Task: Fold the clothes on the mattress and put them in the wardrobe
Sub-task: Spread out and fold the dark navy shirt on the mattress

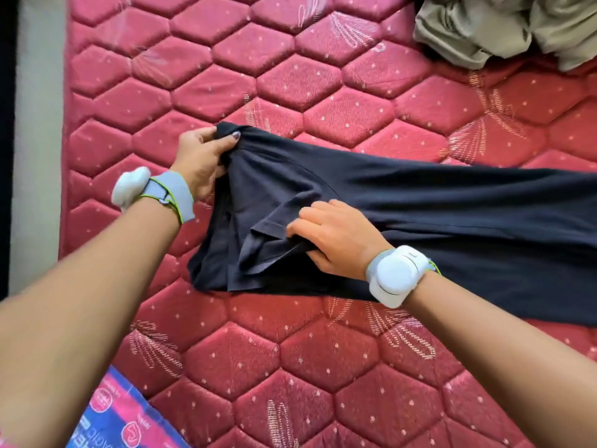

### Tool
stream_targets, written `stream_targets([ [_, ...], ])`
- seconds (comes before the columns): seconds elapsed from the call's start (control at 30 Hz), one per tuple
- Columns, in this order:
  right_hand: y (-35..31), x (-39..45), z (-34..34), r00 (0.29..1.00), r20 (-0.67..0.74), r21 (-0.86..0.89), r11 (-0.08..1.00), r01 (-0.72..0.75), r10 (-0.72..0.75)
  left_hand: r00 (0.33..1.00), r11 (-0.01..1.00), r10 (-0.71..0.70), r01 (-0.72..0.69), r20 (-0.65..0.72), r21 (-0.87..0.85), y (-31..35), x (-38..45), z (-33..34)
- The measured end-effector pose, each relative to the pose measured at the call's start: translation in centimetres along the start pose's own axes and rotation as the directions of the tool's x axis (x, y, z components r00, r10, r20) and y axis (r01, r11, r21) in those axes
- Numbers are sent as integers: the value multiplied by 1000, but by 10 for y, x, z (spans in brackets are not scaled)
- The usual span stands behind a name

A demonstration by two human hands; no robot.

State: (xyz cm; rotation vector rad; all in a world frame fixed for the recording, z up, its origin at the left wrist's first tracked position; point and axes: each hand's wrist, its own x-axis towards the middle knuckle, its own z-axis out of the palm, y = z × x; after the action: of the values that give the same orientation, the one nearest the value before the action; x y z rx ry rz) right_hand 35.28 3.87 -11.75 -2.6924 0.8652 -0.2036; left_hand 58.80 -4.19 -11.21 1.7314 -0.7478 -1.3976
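A dark navy garment [420,215] lies stretched across the red quilted mattress [258,367], running off the right edge of the view. My left hand [202,156] grips its far left corner, thumb on top of the cloth. My right hand [336,236] has its fingers curled into a fold of the same garment near the left end, where a hemmed flap is bunched up. A crumpled olive-grey garment [504,27] sits at the top right of the mattress.
The mattress's left edge meets a pale strip of floor or wall [35,124]. A blue and pink printed label [119,412] shows at the bottom left corner. Both wrists wear white sensor bands.
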Motion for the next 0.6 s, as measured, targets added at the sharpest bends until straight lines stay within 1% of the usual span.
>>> stream_targets([
  [0.03, -1, -3, 0, 1000, 10, 15, 1000, -16, 16, 999, 999, 40, -40, -2, -3, -4, 0, -5],
  [0.07, -1, -6, 1, 999, 33, 6, 1000, -25, 25, 996, 994, 88, -87, -16, 65, -8, -1, -9],
  [0.1, 0, -9, 3, 998, 50, -21, 999, -27, 28, 987, 967, 156, -143, -45, 209, -12, -2, -11],
  [0.13, 0, -12, 5, 997, 67, -55, 998, -37, 40, 960, 888, 267, -210, -87, 408, -16, -4, -12],
  [0.17, 0, -12, 6, 995, 70, -83, 995, -59, 65, 901, 747, 421, -278, -107, 604, -18, -6, -10],
  [0.2, -1, -10, 6, 993, 68, -97, 992, -87, 94, 805, 588, 587, -358, -79, 725, -14, -13, -7],
  [0.23, -2, -8, 6, 993, 56, -89, 991, -101, 106, 710, 469, 704, -450, -13, 760, -8, -21, -2],
  [0.27, -5, -5, 5, 994, 44, -65, 993, -94, 97, 668, 417, 737, -565, 98, 712, -5, -25, 2],
  [0.3, -8, -1, 4, 996, 41, -13, 997, -78, 78, 692, 460, 686, -652, 225, 603, -4, -31, 5],
  [0.33, -10, 4, 3, 996, 44, 71, 995, -77, 74, 761, 577, 549, -645, 347, 501, -5, -39, 7],
  [0.37, -10, 10, -1, 992, 58, 189, 975, -118, 109, 819, 700, 354, -553, 452, 452, -8, -46, 7],
  [0.4, -9, 16, -7, 975, 96, 338, 915, -220, 199, 846, 776, 197, -443, 496, 449, -12, -49, 6],
  [0.43, -4, 23, -11, 942, 106, 489, 808, -328, 318, 872, 818, 86, -338, 481, 466, -17, -48, 3],
  [0.47, 4, 27, -13, 883, 94, 600, 682, -419, 460, 904, 840, 29, -253, 427, 479, -21, -45, -1],
  [0.5, 15, 30, -13, 789, 87, 661, 557, -502, 608, 936, 865, -12, -167, 352, 474, -23, -42, -5],
  [0.53, 26, 31, -13, 680, 109, 692, 436, -575, 725, 957, 887, -39, -98, 286, 451, -24, -38, -7],
  [0.57, 36, 29, -12, 584, 157, 708, 322, -628, 796, 967, 907, -54, -57, 250, 416, -24, -36, -9],
  [0.6, 42, 28, -11, 519, 214, 719, 226, -657, 828, 971, 909, -50, -53, 235, 413, -25, -35, -9],
])
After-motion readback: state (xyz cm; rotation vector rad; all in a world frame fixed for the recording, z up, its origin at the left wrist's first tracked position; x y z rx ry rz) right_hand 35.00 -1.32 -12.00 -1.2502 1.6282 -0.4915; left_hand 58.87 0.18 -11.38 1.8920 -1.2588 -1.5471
